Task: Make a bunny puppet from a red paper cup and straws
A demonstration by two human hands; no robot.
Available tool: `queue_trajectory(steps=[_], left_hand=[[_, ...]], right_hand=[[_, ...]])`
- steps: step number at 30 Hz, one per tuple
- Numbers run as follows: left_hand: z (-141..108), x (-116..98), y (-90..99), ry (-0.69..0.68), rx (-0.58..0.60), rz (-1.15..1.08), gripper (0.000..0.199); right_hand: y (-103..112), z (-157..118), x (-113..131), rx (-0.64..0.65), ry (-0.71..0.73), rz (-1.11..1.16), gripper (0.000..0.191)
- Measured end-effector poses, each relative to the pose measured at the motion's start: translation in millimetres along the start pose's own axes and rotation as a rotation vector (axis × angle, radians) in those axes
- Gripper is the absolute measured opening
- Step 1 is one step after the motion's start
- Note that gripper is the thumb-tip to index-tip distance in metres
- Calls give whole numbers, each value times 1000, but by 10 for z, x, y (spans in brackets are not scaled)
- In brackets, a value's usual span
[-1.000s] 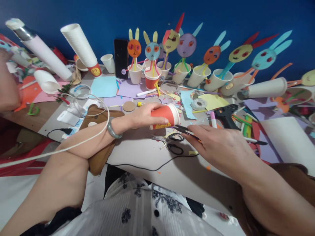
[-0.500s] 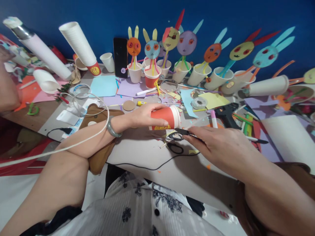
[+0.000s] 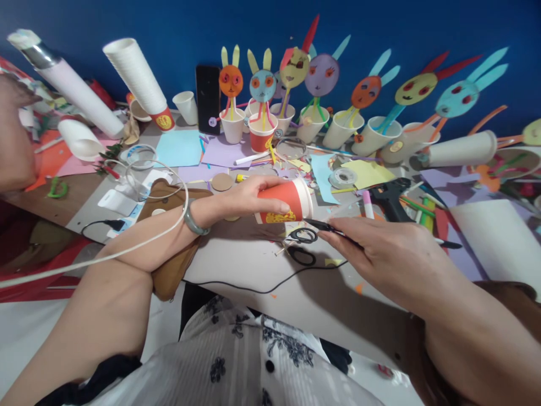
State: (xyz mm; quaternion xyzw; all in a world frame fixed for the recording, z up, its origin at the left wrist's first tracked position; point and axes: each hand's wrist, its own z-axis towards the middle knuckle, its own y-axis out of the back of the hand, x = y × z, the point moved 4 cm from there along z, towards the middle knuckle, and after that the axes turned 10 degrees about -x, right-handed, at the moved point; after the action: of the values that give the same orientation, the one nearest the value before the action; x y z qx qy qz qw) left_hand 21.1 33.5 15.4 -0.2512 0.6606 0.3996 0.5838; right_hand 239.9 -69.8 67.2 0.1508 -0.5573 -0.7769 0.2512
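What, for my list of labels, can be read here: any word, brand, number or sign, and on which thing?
"Hi" or "MI", too blurred to settle: purple disc by the phone.
Too blurred: yellow print on the red cup in the left hand, the standing red cup and the bottom stacked cup.
Too small: pale round tag at right.

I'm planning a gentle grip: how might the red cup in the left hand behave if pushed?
The red cup looks papery, so probably light and easily dented. Its round side suggests it may roll if pushed while lying down.
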Motion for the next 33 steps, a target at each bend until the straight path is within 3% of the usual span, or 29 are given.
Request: queue_trajectory(steps=[5,13,25,33], left_hand=[[0,-8,-38,11,-5,-163,66],[-18,6,-160,25,4,-437,63],[-69,-14,-249,-7,-76,-497,69],[-88,-61,-271,-33,-94,-526,69]], right_hand=[[20,-33,-12,-205,39,87,42],[130,23,64,-390,48,42,33],[133,68,56,-504,22,72,38],[109,72,17,-507,-26,80,39]])
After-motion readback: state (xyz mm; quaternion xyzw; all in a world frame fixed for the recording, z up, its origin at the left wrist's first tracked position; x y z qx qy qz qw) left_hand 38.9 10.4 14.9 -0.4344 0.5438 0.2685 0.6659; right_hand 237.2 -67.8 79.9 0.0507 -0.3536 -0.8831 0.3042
